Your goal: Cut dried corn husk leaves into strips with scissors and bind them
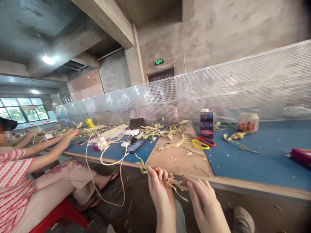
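Note:
Pale, dried plant strips (178,185) run between my two hands, just off the table's front edge. My left hand (161,187) has its fingers curled round them, with a loose end sticking out on its left side. At the strips' right end is my right hand (202,199), its fingers bent together; the fingertips are blurred and what they pinch is too small to make out. Beyond my hands, more dried husk strips (173,144) lie on the brown board (179,161). Scissors (204,143) with red and yellow handles rest at that board's right edge.
A phone (136,145), white cables (86,158) and a power strip (100,144) lie to the left. A dark bottle (206,124), a jar (248,123) and a magenta box (301,156) stand on the blue tabletop (245,165). A person in a striped shirt (14,181) sits at left.

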A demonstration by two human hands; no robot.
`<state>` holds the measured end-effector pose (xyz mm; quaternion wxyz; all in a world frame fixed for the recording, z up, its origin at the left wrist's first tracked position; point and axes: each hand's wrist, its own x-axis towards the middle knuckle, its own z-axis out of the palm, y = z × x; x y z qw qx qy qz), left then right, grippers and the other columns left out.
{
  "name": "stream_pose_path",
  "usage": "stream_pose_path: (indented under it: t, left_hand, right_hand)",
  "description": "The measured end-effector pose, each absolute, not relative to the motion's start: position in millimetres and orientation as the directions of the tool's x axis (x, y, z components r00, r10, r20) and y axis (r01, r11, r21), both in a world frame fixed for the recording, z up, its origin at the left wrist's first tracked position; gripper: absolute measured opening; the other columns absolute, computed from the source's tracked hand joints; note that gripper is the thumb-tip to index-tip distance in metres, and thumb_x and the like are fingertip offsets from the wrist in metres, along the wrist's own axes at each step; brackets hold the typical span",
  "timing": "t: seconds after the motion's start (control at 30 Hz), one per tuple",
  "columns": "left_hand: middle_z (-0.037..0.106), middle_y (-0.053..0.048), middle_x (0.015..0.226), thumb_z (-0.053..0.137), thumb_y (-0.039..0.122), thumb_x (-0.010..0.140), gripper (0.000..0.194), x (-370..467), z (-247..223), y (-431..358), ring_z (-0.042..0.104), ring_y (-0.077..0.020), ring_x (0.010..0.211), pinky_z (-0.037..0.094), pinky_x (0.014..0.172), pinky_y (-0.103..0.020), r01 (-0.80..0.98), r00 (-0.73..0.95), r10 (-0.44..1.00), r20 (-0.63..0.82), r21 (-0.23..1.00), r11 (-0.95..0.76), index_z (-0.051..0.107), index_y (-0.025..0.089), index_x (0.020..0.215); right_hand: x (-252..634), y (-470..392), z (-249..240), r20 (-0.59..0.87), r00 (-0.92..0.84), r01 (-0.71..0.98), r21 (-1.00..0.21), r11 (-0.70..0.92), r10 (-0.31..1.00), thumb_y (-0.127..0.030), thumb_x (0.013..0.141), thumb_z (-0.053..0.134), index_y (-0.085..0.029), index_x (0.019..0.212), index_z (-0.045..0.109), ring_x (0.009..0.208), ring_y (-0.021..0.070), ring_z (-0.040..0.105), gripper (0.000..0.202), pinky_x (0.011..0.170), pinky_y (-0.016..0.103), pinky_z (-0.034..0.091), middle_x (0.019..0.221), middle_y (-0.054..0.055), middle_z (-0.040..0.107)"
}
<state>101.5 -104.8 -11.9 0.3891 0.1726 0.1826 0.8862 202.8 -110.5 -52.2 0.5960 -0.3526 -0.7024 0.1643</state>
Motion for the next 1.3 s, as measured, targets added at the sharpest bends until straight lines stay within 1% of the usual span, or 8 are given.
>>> stream_pose_path:
  t: [0.1,0.23,0.47,0.67,0.77,0.9,1.03,1.3]
  left_hand:
    - [0.031,0.008,0.056,0.059,0.045,0.080,0.028,103.3,-6.0,-108.9,0.030,-0.0038,0.043,0.032,0.042,-0.018,-0.559,-0.688,0.700,0.189,0.476,-0.678,0.053,0.018,0.075]
    - [0.030,0.008,0.055,0.055,0.043,0.084,0.026,110.3,-2.4,-113.3,0.027,-0.0032,0.040,0.022,0.035,-0.017,-0.488,-0.735,0.641,0.223,0.483,-0.727,0.053,0.019,0.077]
    - [0.033,0.008,0.050,0.054,0.039,0.085,0.032,123.1,-6.1,-120.4,0.030,-0.0028,0.039,0.024,0.038,-0.017,-0.452,-0.685,0.669,0.288,0.552,-0.701,0.042,0.017,0.065]
    - [0.027,0.009,0.049,0.061,0.034,0.082,0.036,118.8,3.0,-125.0,0.020,-0.0023,0.038,0.017,0.036,-0.017,-0.541,-0.660,0.724,0.200,0.543,-0.642,0.036,0.017,0.062]
    - [0.023,0.009,0.052,0.059,0.035,0.082,0.041,110.9,8.2,-128.0,0.014,-0.0027,0.039,0.012,0.035,-0.019,-0.615,-0.611,0.772,0.176,0.510,-0.602,0.031,0.017,0.058]
    - [0.022,0.009,0.054,0.059,0.032,0.083,0.039,104.9,9.7,-128.9,0.011,-0.0034,0.040,0.008,0.034,-0.020,-0.608,-0.617,0.763,0.192,0.499,-0.617,0.032,0.017,0.058]
    - [0.021,0.009,0.051,0.060,0.032,0.082,0.040,102.6,8.3,-125.4,0.012,-0.0036,0.040,0.007,0.034,-0.020,-0.522,-0.695,0.688,0.207,0.514,-0.681,0.033,0.017,0.057]
    - [0.024,0.009,0.051,0.059,0.030,0.082,0.035,93.8,5.3,-123.9,0.015,-0.0026,0.036,0.005,0.030,-0.019,-0.535,-0.669,0.697,0.257,0.484,-0.692,0.038,0.017,0.058]
  right_hand:
    - [202.7,-111.3,-51.8,0.612,0.103,0.173,-0.787,0.592,0.784,-0.037,0.093,0.035,-0.021,0.109,0.061,0.108,0.0236,0.056,0.034,0.091,0.040,0.046,0.113,0.009,0.064]
    - [191.8,-113.8,-55.2,0.478,0.130,0.024,-0.878,0.479,0.869,-0.048,0.088,0.038,-0.016,0.116,0.058,0.112,0.0258,0.056,0.047,0.093,0.041,0.046,0.122,0.013,0.061]
    - [176.0,-120.3,-55.4,0.435,0.196,-0.039,-0.892,0.450,0.879,-0.046,0.089,0.040,-0.017,0.105,0.062,0.101,0.0244,0.062,0.041,0.086,0.036,0.050,0.109,0.012,0.067]
    - [167.8,-120.1,-53.1,0.309,0.198,-0.208,-0.914,0.348,0.930,-0.050,0.086,0.043,-0.017,0.094,0.066,0.097,0.0232,0.063,0.042,0.082,0.032,0.051,0.101,0.009,0.069]
    - [162.4,-118.8,-50.8,0.190,0.164,-0.386,-0.891,0.240,0.968,-0.052,0.083,0.047,-0.017,0.097,0.065,0.094,0.0232,0.064,0.043,0.079,0.032,0.052,0.102,0.009,0.069]
    - [155.6,-118.3,-53.9,0.086,0.069,-0.598,-0.794,0.110,0.994,-0.050,0.077,0.058,-0.016,0.091,0.062,0.062,0.0178,0.065,0.037,0.060,0.029,0.054,0.083,0.005,0.070]
    - [152.3,-119.6,-59.1,0.074,0.152,-0.622,-0.768,0.153,0.986,-0.044,0.074,0.066,-0.016,0.080,0.061,0.055,0.0143,0.061,0.029,0.058,0.025,0.050,0.066,0.000,0.065]
    - [147.9,-125.6,-60.4,0.106,0.150,-0.736,-0.652,0.183,0.983,-0.039,0.072,0.066,-0.017,0.068,0.058,0.052,0.0117,0.057,0.024,0.053,0.024,0.049,0.068,-0.002,0.059]
